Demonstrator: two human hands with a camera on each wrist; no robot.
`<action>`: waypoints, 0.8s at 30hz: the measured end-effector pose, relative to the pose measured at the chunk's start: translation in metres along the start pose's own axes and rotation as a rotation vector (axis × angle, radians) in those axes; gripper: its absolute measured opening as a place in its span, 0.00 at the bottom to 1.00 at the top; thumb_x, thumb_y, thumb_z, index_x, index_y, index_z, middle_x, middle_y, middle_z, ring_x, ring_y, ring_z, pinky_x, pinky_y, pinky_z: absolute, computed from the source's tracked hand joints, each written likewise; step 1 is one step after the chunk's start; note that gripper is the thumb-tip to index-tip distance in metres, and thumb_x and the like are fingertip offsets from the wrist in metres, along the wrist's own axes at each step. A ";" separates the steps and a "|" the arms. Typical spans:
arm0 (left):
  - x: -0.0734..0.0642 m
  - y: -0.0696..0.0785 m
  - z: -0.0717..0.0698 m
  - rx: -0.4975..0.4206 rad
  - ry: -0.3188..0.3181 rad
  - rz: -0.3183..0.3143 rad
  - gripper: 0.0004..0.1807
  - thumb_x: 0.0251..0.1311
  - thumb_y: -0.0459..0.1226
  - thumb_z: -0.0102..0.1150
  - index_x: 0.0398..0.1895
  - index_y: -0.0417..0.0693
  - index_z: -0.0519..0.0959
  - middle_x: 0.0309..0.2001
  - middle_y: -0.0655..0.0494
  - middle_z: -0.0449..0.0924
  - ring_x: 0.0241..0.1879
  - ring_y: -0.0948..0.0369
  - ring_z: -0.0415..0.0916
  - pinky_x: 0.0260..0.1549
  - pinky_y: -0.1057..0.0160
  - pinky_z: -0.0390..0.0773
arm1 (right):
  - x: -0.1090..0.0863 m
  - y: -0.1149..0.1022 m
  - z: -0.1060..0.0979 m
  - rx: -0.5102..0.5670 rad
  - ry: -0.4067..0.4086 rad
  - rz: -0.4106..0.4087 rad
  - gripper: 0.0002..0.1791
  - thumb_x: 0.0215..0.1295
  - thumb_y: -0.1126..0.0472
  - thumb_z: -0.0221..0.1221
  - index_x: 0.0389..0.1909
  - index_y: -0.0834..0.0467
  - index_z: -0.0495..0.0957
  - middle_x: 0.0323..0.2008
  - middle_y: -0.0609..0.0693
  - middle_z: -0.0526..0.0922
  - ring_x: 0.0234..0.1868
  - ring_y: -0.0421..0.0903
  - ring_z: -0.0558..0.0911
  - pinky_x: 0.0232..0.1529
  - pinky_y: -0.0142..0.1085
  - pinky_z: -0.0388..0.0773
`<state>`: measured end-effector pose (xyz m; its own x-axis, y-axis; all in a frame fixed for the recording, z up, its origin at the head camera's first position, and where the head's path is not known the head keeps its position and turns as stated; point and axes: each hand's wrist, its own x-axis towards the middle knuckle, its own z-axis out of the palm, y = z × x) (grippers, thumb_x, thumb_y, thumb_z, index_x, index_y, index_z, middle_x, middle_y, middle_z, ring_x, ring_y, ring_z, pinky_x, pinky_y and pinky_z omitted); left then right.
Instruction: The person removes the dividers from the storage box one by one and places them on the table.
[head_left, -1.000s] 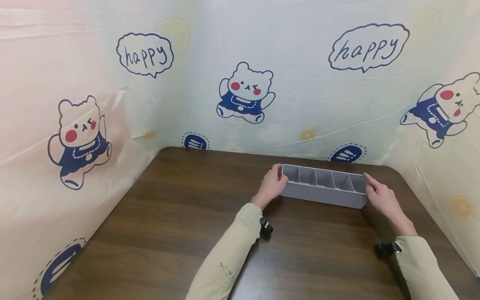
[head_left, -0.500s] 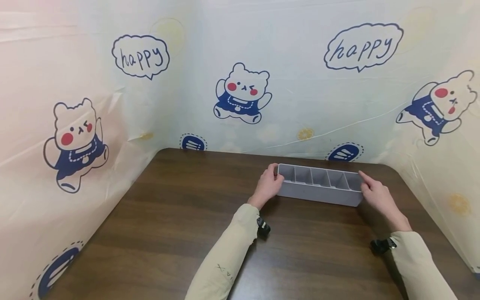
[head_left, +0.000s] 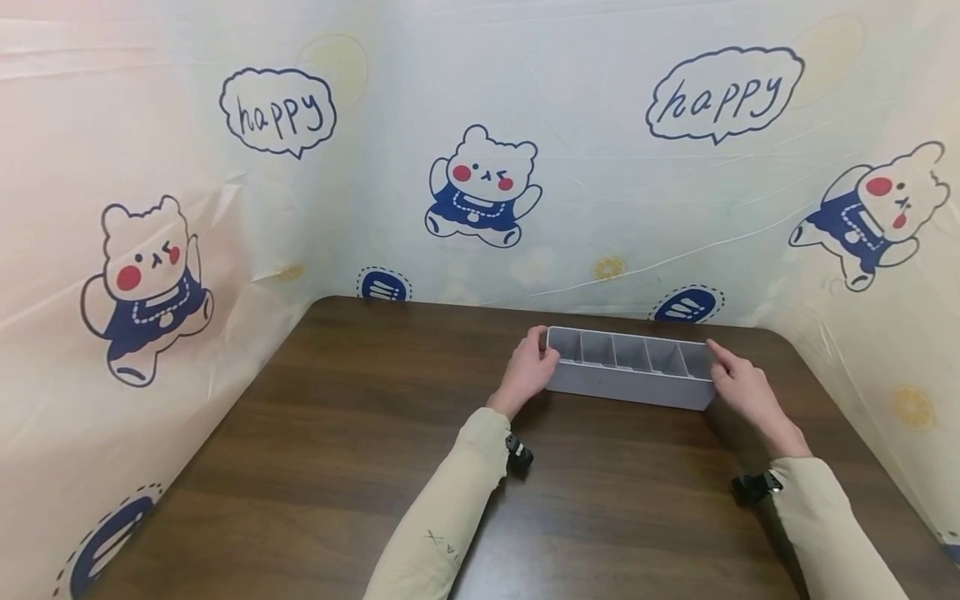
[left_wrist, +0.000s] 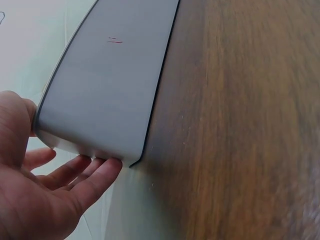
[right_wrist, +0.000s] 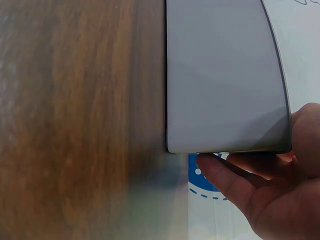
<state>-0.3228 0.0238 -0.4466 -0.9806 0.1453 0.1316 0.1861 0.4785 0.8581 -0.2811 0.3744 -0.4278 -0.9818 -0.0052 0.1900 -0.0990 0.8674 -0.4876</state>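
Note:
A long grey organizer box (head_left: 630, 388) with a row of several compartments stands at the far right of the brown table (head_left: 337, 433). Its compartments look bare inside. My left hand (head_left: 525, 372) grips its left end, thumb by the front rim. In the left wrist view, the fingers (left_wrist: 102, 175) lie along the end wall, and small red marks show on the long side. At the other end my right hand (head_left: 750, 395) holds the box, index finger stretched along the rim. Its fingertips press the end wall (right_wrist: 225, 75) low down in the right wrist view.
A pale printed curtain (head_left: 390, 100) with bears and "happy" bubbles hangs behind the table and on both sides. The table's back edge lies close behind the box. Dark wrist cameras sit at both sleeve cuffs.
The box has slid slightly to the left, with both hands staying on its ends. The head view has also shifted a little.

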 end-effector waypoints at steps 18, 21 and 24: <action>0.001 -0.003 -0.008 -0.004 0.012 -0.008 0.29 0.67 0.41 0.44 0.71 0.48 0.61 0.54 0.48 0.74 0.47 0.56 0.73 0.46 0.57 0.74 | 0.005 -0.007 0.005 0.008 0.003 0.002 0.28 0.71 0.62 0.40 0.72 0.63 0.60 0.21 0.53 0.66 0.18 0.47 0.63 0.21 0.38 0.62; 0.002 -0.004 -0.008 0.006 0.016 -0.005 0.28 0.66 0.41 0.44 0.70 0.48 0.62 0.52 0.49 0.74 0.46 0.56 0.73 0.45 0.57 0.74 | 0.006 -0.008 0.005 0.008 -0.003 -0.003 0.28 0.72 0.62 0.40 0.72 0.63 0.59 0.21 0.53 0.65 0.18 0.46 0.63 0.21 0.38 0.62; 0.003 -0.005 -0.009 0.014 0.024 -0.006 0.28 0.67 0.41 0.45 0.70 0.49 0.62 0.51 0.49 0.75 0.46 0.57 0.73 0.45 0.58 0.74 | 0.007 -0.009 0.005 0.005 -0.014 -0.010 0.28 0.73 0.62 0.40 0.72 0.63 0.59 0.21 0.53 0.65 0.18 0.46 0.64 0.22 0.39 0.62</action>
<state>-0.3269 0.0143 -0.4466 -0.9829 0.1220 0.1382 0.1808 0.4916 0.8518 -0.2874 0.3642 -0.4264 -0.9828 -0.0210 0.1835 -0.1100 0.8649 -0.4898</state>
